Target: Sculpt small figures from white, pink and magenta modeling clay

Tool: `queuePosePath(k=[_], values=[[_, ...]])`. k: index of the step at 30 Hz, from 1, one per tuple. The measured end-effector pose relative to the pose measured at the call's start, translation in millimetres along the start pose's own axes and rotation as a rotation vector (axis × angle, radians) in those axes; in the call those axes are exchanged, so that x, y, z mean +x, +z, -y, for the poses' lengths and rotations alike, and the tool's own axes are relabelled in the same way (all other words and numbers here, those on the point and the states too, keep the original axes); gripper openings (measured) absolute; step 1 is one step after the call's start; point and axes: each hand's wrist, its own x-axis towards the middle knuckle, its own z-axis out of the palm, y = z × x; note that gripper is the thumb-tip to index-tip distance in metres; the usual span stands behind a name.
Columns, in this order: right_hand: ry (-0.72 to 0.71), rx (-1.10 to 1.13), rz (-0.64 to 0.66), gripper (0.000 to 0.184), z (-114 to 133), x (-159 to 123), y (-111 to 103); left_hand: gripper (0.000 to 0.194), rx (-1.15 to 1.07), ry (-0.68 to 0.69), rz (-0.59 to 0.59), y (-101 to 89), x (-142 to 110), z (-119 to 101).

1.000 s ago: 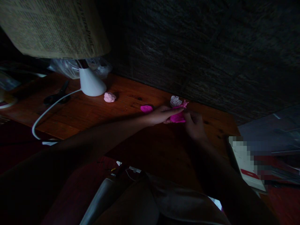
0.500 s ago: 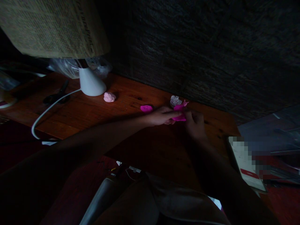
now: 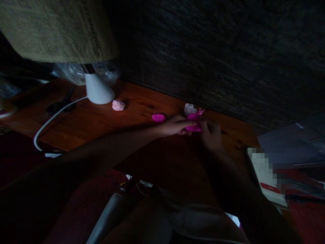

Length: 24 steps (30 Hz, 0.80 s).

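Fingers (image 3: 188, 123) part-hiding magenta piece (image 3: 194, 117), lampshade (image 3: 63, 30) cropped

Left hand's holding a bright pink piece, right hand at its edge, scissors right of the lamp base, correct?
Not quite: the head view shows the scissors left of the lamp base. The left hand does hold a bright pink piece, with the right hand at its edge.

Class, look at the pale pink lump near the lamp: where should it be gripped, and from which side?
I'd pinch the lump across its rounded sides, probably coming from above and the near right: it is squat and compact with no handle showing, and the lamp stands close on its far left.
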Motion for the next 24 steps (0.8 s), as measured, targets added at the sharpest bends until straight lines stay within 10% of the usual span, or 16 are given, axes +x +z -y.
queuePosePath(k=[24], values=[[0.121,0.107,0.054,0.056,7.1,-4.0,5.6,0.041,0.042,0.065,-0.002,-2.8,1.3,6.7]])
